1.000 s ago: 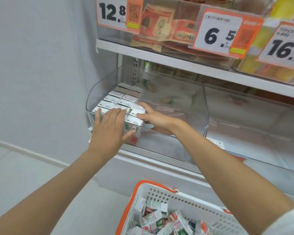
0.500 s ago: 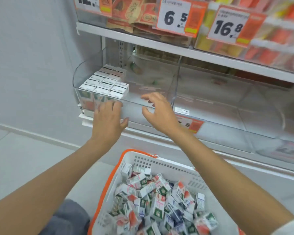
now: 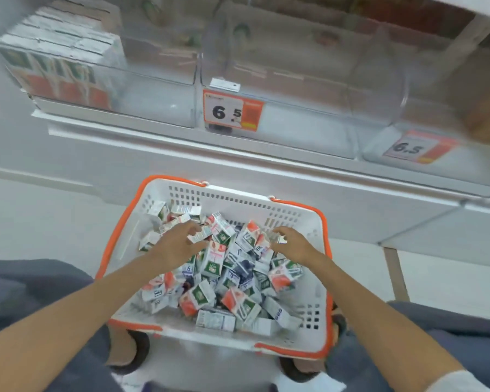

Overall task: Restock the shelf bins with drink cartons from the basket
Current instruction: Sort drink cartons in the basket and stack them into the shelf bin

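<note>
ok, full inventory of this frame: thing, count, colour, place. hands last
basket: one, white with orange rim, on the floor below the shelf
loose drink cartons: too many to count, white with green and red print, jumbled in the basket
stacked drink cartons: several upright rows, white tops, in the left end of the left bin
shelf bins: at least two, clear plastic, on the shelf; the middle one has no cartons in it
price tags: two, white and orange, on the bin fronts; the right one blurred
left hand: one, on the cartons at the basket's left side, grip unclear
right hand: one, fingers curled on cartons at the basket's right side
</note>
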Available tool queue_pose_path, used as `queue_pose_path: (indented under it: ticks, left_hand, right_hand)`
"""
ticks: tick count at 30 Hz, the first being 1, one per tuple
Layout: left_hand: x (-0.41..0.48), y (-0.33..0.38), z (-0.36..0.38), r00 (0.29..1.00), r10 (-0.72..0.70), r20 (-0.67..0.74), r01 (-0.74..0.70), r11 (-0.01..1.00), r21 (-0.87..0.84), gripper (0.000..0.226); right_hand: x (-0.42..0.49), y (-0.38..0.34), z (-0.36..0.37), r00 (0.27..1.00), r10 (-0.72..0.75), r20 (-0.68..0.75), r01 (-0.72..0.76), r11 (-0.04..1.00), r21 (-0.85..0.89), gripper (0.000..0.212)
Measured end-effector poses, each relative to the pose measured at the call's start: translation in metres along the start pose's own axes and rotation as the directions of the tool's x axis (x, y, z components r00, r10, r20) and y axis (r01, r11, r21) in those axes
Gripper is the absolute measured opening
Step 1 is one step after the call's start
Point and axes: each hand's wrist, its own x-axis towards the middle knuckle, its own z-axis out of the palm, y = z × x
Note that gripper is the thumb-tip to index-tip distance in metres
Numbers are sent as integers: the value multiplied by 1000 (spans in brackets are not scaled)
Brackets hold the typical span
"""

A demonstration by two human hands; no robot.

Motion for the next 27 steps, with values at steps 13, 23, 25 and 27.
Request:
queue_pose_path:
  ticks: [13,23,25,27]
  left_hand:
    - [16,-6,17,995,-36,88,32,999,39,35]
    - [14,9,28,994,-40,104,45,998,-45,31]
    - [11,5,25,995,-58,81,64,996,-70,29]
    - [9,0,20,994,-94,59,98,992,-83,29]
  right_hand:
    - [54,21,37,980,125,-153,-110,989,101,24]
    - [61,1,54,989,147,-11,-143,973,184,39]
    - [66,1,63,985,162,-53,-148,969,200,25]
    - [69,2,64,977,202,-75,-178,953,245,23]
